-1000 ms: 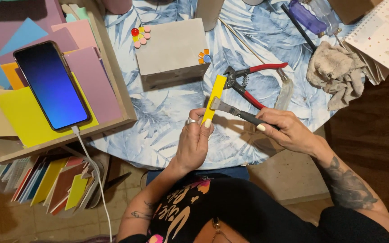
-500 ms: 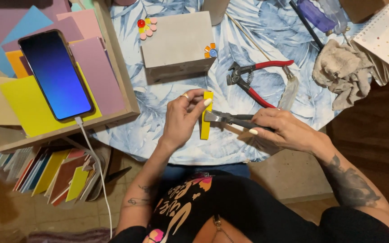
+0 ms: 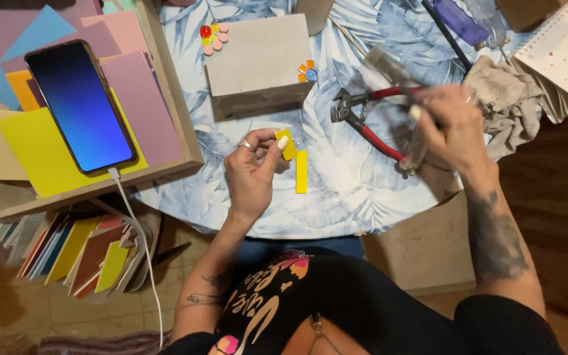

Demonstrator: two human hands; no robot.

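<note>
Left hand [image 3: 252, 172], at frame centre, is pinched on a small yellow piece [image 3: 286, 143], a longer yellow strip [image 3: 301, 171] lying just below. Right hand [image 3: 447, 125], blurred at upper right, is closed around red-handled pliers [image 3: 369, 117]. The piece is best held steady near its edge.

Wearing a black short-sleeved top [image 3: 363, 309] with pink, orange and cream printed lettering curving across the chest. Showing a silver ring [image 3: 247, 145] on the left hand [image 3: 252, 172], pale polished nails [image 3: 283, 142], and dark tattoos: small linework on the left forearm [image 3: 200, 297], broader shaded ink running along the right forearm [image 3: 494, 240] behind the right hand [image 3: 451, 128].
</note>
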